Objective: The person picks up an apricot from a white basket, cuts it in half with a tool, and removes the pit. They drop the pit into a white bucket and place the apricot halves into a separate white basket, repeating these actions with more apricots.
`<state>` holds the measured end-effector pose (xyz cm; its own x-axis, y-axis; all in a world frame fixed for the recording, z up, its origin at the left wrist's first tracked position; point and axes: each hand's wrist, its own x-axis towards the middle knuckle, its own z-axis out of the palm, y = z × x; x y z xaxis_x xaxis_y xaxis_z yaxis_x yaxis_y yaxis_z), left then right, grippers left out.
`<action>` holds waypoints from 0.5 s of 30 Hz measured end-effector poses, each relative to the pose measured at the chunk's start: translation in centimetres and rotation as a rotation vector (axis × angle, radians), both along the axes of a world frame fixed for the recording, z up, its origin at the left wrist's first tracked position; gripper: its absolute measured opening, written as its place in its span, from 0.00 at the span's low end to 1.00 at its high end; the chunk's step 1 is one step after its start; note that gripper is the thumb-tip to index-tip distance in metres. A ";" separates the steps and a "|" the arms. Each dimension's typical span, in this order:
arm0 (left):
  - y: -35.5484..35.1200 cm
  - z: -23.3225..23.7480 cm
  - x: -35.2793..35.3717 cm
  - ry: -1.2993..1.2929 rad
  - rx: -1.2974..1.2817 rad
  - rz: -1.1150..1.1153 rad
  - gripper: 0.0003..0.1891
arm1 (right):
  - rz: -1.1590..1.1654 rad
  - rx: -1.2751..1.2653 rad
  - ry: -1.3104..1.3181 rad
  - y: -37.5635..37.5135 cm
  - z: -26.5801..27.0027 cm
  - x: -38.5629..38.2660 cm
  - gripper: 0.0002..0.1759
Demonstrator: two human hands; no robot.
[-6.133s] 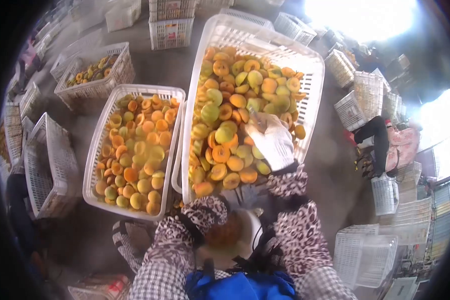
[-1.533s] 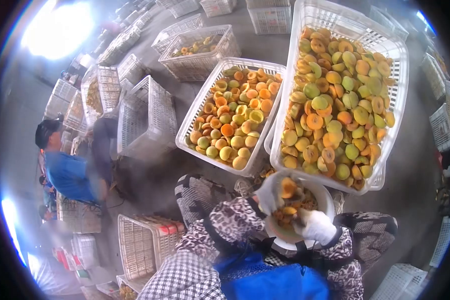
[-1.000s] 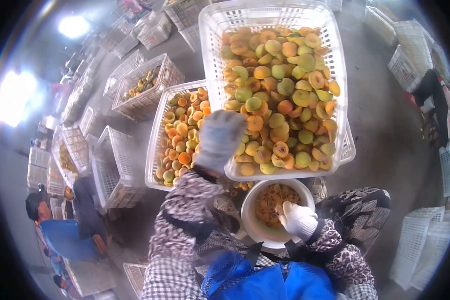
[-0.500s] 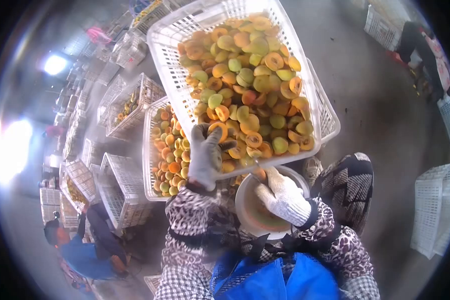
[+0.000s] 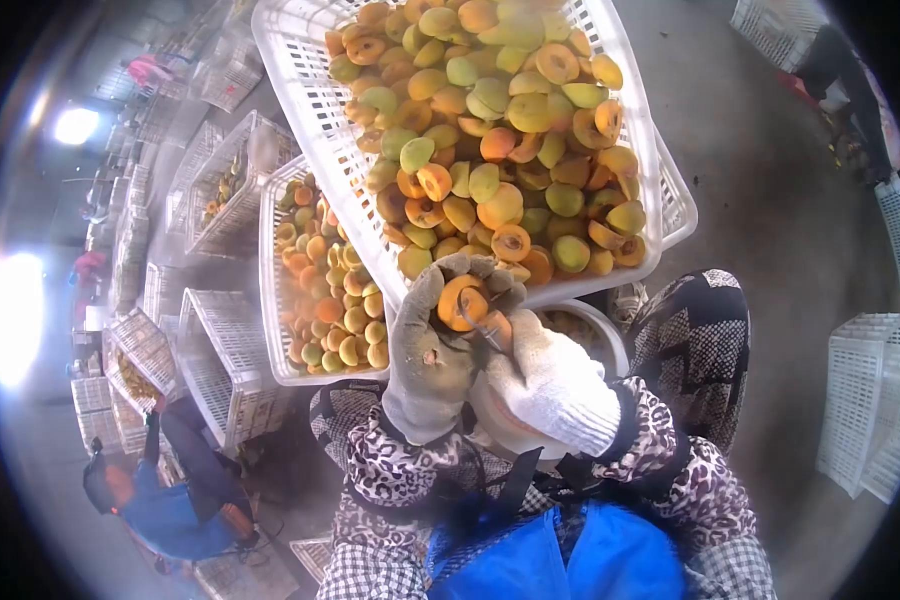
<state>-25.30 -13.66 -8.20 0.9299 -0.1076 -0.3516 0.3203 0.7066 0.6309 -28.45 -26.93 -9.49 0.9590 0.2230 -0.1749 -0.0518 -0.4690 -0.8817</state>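
Note:
My left hand [image 5: 425, 350], in a grey glove, is palm up with its fingers curled round an orange apricot half [image 5: 460, 302]. In a white glove, my right hand [image 5: 560, 385] grips a small brown-handled tool [image 5: 496, 328]. The tool's thin metal end meets the apricot half. Just beyond both hands stands a white plastic crate [image 5: 315, 120] heaped with apricot halves [image 5: 500, 205], several showing hollow centres. Below my right hand is a white bucket [image 5: 615, 345], partly hidden by the glove.
A second crate [image 5: 270, 330] of orange and yellow apricots [image 5: 340, 310] stands at the left. Further left are more white crates [image 5: 220, 350] and a person in blue [image 5: 180, 520]. Stacked crates [image 5: 855, 400] stand at the right edge; another person [image 5: 850, 100] is at the upper right.
My left hand has drawn back from the crate with an apricot half and turned palm up. My right hand has moved left from over the bucket, bringing the tool to the fruit.

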 end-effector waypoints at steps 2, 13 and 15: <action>-0.3 -0.3 -0.1 0.009 0.016 0.113 0.20 | 0.058 -0.056 -0.030 0.0 0.3 0.0 0.15; -0.6 -1.1 -0.2 0.068 0.307 0.128 0.20 | 0.300 0.199 0.477 -0.9 1.0 0.9 0.16; -0.7 -1.7 -0.2 0.068 0.371 0.105 0.19 | 0.292 -0.029 -0.027 -0.4 -1.0 -0.3 0.15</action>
<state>-25.48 -14.38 -9.86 0.9024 0.1327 -0.4099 0.3083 0.4658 0.8294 -28.77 -27.36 -10.54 0.8595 0.4853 -0.1607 0.1123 -0.4859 -0.8668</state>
